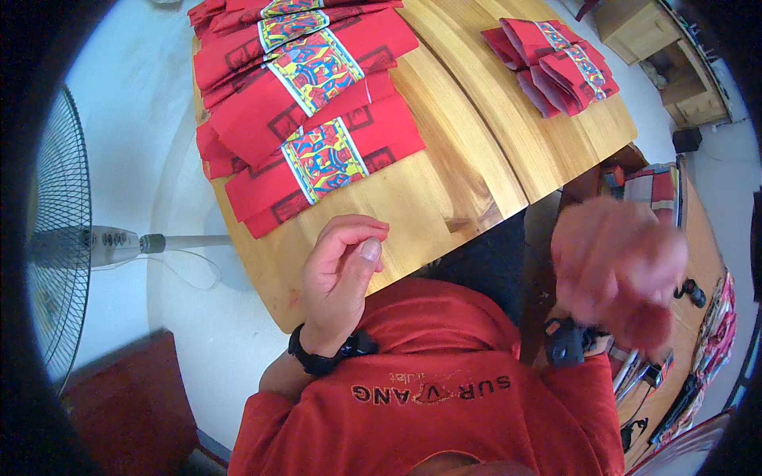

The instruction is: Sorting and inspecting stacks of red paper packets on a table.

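My left hand (342, 273) hovers by the near edge of a wooden table (411, 238), fingers curled in toward the thumb and nothing visible in them. Just beyond it lies a folded red piece (393, 134), cloth or paper, with a printed playing-card figure across its middle. Several similar red pieces (381, 35) overlap in a row behind it. Off the table's near right side, my right hand (616, 268) is raised and blurred by motion. Whether its fingers hold anything cannot be made out.
Two or more smaller folded red bundles (574, 74) lie at the table's far right. A pedestal fan (59, 238) stands on the left, above a dark red panel (128, 404). To the right, a lower wooden surface (693, 238) carries cloth, cables and small items.
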`<action>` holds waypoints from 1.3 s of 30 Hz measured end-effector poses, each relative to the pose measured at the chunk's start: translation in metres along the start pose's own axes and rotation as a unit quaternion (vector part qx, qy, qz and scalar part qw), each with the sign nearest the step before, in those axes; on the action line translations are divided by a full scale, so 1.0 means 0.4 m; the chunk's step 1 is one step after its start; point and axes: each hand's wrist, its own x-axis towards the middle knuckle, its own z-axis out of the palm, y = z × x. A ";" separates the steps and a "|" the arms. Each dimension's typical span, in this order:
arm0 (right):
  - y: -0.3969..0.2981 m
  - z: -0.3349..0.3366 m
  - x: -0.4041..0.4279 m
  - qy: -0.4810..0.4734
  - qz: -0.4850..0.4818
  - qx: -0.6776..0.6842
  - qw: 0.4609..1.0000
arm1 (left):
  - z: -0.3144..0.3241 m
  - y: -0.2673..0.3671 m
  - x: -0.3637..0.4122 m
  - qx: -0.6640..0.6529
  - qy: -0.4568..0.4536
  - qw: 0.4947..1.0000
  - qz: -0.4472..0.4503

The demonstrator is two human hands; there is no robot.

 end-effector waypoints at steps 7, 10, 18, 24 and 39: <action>-0.065 0.111 0.033 -0.150 -0.049 0.112 0.981 | -0.014 -0.013 -0.005 -0.020 -0.019 1.000 0.005; -0.062 0.081 0.013 -0.053 -0.046 0.104 0.992 | -0.018 -0.016 -0.009 -0.016 -0.020 1.000 0.000; -0.057 0.058 0.010 -0.144 -0.079 0.169 0.972 | -0.005 -0.010 -0.008 0.018 -0.019 1.000 0.003; -0.034 0.058 0.008 -0.153 -0.087 0.210 0.962 | -0.004 -0.016 0.007 0.014 -0.030 0.999 0.011; -0.015 0.072 -0.008 -0.162 -0.075 0.253 0.951 | -0.008 -0.014 -0.007 0.000 -0.041 0.999 0.008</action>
